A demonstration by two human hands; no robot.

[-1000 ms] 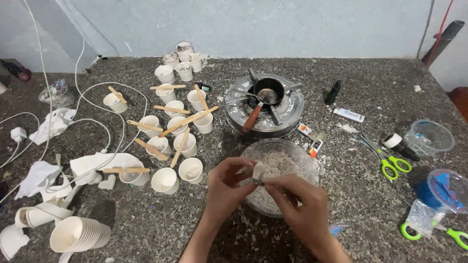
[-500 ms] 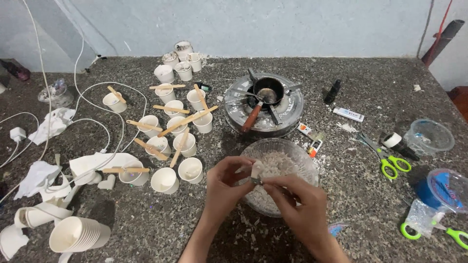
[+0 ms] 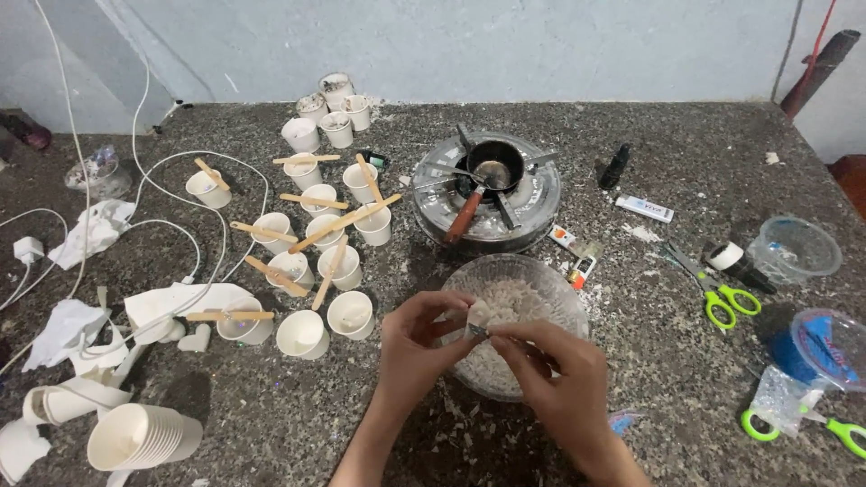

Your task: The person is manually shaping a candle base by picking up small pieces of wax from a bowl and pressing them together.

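Barely shifted, both hands pinch a small white wax piece [image 3: 476,317] over the clear bowl [image 3: 559,289]: left hand [image 3: 417,341], right hand [image 3: 550,374] at 6 o'clock on the tabletop [image 3: 667,135].

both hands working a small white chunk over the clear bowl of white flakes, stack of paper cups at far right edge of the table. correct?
Not quite. The head view shows the stack of paper cups at the near left of the table, not the far right. The rest holds: the left hand and right hand pinch a small white chunk over the clear bowl of white flakes.
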